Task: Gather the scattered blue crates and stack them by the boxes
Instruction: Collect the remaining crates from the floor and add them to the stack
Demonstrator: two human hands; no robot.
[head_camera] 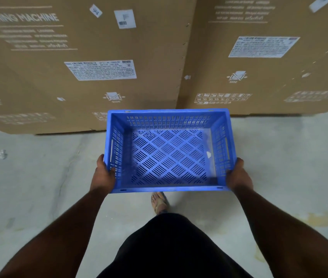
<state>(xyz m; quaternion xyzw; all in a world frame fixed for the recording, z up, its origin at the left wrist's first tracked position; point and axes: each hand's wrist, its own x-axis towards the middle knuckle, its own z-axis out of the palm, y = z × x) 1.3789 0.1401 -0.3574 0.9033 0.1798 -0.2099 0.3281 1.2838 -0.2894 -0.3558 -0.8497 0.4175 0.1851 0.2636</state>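
Note:
An empty blue crate [169,151] with slotted walls and a lattice floor is held level in front of me, above the concrete floor. My left hand [103,174] grips its left side wall near the front corner. My right hand [238,174] grips the right side wall near the other front corner. The crate's far edge is close to two large brown cardboard boxes, the left box [75,63] and the right box [269,57]. A small white scrap lies inside the crate on the right.
The boxes stand side by side on the grey concrete floor [38,187] and fill the whole far view. My sandalled foot [159,201] shows below the crate. A small crumpled scrap [2,153] lies on the floor at the left.

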